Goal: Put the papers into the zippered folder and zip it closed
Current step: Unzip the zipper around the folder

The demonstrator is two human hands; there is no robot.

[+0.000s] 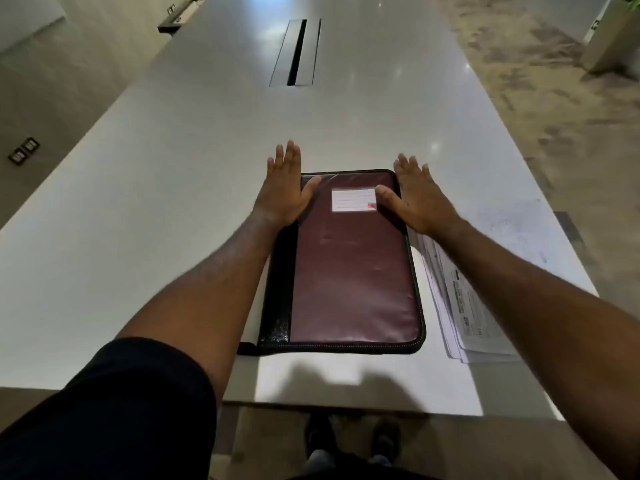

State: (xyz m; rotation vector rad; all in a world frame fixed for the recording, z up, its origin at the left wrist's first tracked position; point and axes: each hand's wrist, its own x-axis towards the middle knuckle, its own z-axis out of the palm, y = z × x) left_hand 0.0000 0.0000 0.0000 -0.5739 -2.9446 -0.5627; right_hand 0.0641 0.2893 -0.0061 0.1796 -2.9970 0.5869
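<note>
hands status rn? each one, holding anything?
Left hand: open, flat at the far left corner of the folder, holding nothing.
Right hand: open, fingers spread at the folder's far right corner, holding nothing.

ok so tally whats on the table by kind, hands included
folder: 1, maroon with black trim, lying flat and closed
stack of papers: 1, beside the folder; sheet count cannot be told
label on the folder: 1
hands: 2, left hand and right hand, both open at the folder's far corners
total: 5
</note>
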